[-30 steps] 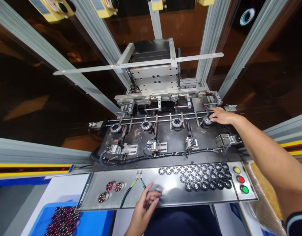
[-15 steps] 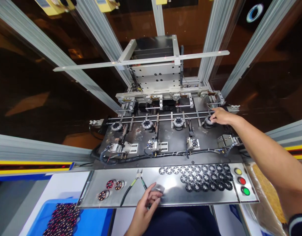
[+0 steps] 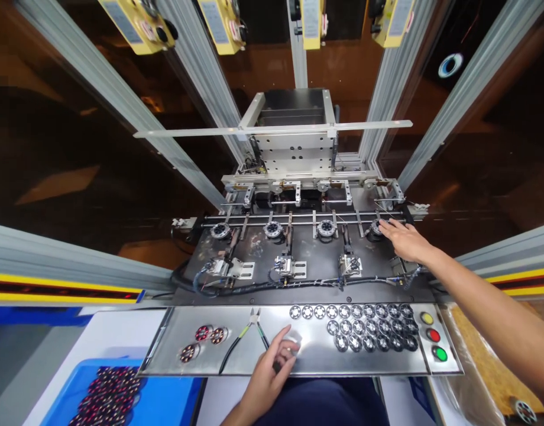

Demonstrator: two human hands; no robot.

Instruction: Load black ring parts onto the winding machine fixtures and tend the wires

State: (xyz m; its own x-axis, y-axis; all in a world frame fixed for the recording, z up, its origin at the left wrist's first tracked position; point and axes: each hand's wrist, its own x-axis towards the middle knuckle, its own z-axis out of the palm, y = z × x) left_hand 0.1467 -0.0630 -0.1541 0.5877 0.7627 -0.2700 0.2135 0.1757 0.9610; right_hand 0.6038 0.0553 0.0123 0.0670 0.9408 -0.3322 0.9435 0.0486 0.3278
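Observation:
My right hand (image 3: 405, 239) reaches to the rightmost round holder (image 3: 375, 229) on the machine, fingers stretched out and fingertips at its top, partly covering it. My left hand (image 3: 274, 364) hovers low over the front of the metal tray, fingers apart and loosely curled. Beside it lie opened pliers (image 3: 254, 318) with green-and-black handles; the hand hides the end of the right handle. A small dark patch shows between the left fingers, perhaps that handle's end. Three wound coil cores (image 3: 203, 333) lie on the tray's left part.
Rows of black-and-silver cores (image 3: 369, 326) stand on the metal tray (image 3: 311, 355). Right of them are yellow, red and green buttons (image 3: 433, 335). Three more holders (image 3: 326, 229) line the machine. A blue bin (image 3: 165, 396) holds many wound cores. Yellow units (image 3: 311, 23) hang above.
The view has tilted up, showing more of the yellow units. My right hand's fingers have flattened and drawn back slightly from the wire area onto the holder. My left hand stays near the pliers.

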